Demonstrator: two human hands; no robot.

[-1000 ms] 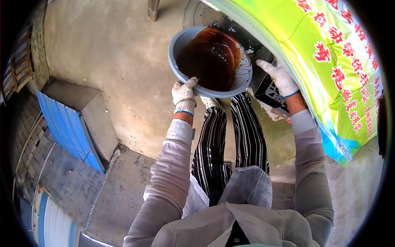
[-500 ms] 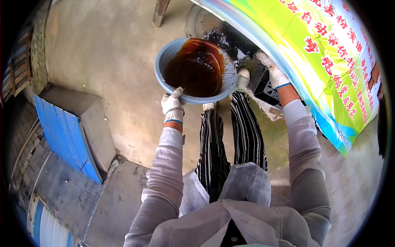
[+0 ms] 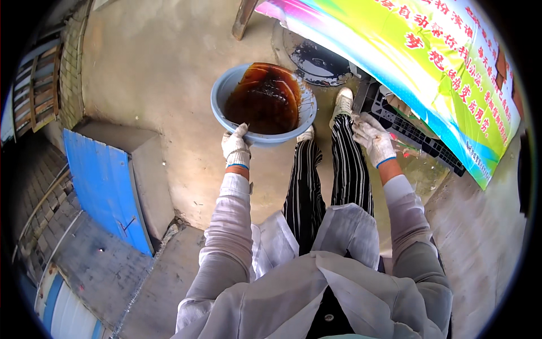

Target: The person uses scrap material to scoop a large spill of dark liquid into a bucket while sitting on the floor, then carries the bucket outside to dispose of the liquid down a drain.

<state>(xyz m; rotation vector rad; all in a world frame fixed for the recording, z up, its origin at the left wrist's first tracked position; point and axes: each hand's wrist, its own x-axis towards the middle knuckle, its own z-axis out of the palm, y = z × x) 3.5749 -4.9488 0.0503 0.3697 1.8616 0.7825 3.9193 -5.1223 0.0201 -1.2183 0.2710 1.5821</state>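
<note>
My left hand (image 3: 236, 147), in a white knit glove, grips the near rim of a light blue basin (image 3: 217, 101). Dark brown, glossy liquid (image 3: 261, 110) lies in the basin and coats its inner wall. The basin is held out in front of my legs, and its far side touches no hand. Off to the right, my right hand (image 3: 374, 138), gloved the same way, hangs in the air beside my right leg. Its fingers are loosely bent and a little apart, with nothing visible in them. The nearest thing to it is a black plastic crate (image 3: 415, 127) on the floor.
Beyond the basin lies a dark, wet round surface (image 3: 320, 61) on the concrete. A bright printed banner (image 3: 435, 68) covers the upper right, partly over the crate. A wooden leg (image 3: 244, 20) stands at the top. A blue panel (image 3: 107, 183) leans against a low block on the left.
My right hand has drawn back from beside the banner and dark round surface toward my leg. The view has shifted, showing more of the crate. My left hand still holds the basin.
</note>
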